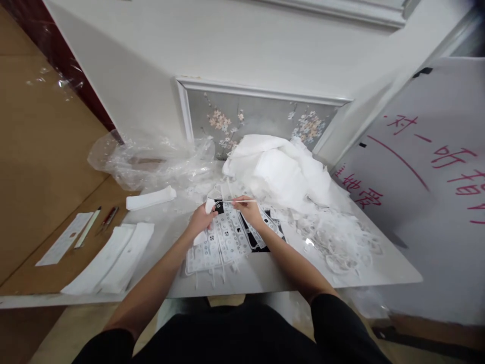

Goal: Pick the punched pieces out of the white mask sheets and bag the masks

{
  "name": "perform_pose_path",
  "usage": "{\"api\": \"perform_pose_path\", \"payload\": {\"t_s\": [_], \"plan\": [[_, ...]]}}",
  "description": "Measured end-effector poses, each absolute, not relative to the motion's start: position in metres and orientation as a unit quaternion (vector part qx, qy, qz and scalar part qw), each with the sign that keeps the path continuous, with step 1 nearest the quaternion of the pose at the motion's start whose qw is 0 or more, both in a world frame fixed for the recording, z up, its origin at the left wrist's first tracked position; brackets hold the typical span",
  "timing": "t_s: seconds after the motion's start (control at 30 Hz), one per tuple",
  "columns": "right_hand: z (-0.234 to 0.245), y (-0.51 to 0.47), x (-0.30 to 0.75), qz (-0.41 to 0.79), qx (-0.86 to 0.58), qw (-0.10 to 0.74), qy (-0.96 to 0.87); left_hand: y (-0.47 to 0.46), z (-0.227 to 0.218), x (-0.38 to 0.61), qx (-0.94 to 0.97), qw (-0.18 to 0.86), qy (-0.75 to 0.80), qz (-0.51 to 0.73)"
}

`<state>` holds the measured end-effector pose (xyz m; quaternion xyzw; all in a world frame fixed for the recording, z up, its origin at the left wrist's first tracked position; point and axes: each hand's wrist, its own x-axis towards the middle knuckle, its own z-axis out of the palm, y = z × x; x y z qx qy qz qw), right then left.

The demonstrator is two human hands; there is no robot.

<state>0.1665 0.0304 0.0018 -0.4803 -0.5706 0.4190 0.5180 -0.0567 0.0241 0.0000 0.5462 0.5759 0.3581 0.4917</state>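
Near the middle of the table, my right hand is closed in a pinch around a thin white stick, whose tip points left. My left hand grips a white paper-like strip that shows above the thumb and again below the palm. Under both hands lie thin whitish, see-through sheets with many small round marks and cut-outs. Black pieces show beneath and beside these sheets. The stick's tip is close to a black patch beside my left fingers. What exactly it touches is too small to make out.
A heap of white soft sheets stands behind my hands, with tangled clear scraps at right. Clear plastic film lies back left. White strips, a white bundle, a cutter knife and a printed sheet lie left.
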Motion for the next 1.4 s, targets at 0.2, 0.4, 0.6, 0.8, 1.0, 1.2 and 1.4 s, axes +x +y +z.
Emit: {"api": "perform_pose_path", "payload": {"t_s": [0.2,0.4,0.6,0.8,1.0,1.2,1.4], "plan": [[-0.017,0.034,0.173,0.443,-0.481,0.561,-0.507,0.025,-0.004,-0.047,0.627,0.406,0.585,0.316],[-0.019,0.034,0.178,0.494,-0.487,0.518,-0.501,0.036,-0.009,-0.044,0.668,0.330,0.596,0.301],[-0.022,0.035,0.175,0.467,-0.482,0.481,-0.563,0.037,-0.008,-0.041,0.688,0.346,0.574,0.278],[-0.025,0.032,0.177,0.450,-0.479,0.465,-0.593,0.035,-0.004,-0.043,0.676,0.373,0.574,0.273],[-0.025,0.032,0.178,0.437,-0.484,0.449,-0.611,0.036,-0.006,-0.045,0.678,0.375,0.568,0.276],[-0.021,0.029,0.177,0.374,-0.466,0.426,-0.679,0.038,-0.009,-0.046,0.693,0.365,0.561,0.270],[-0.012,0.031,0.184,0.261,-0.397,0.345,-0.809,0.042,-0.013,-0.049,0.704,0.383,0.531,0.276]]}}
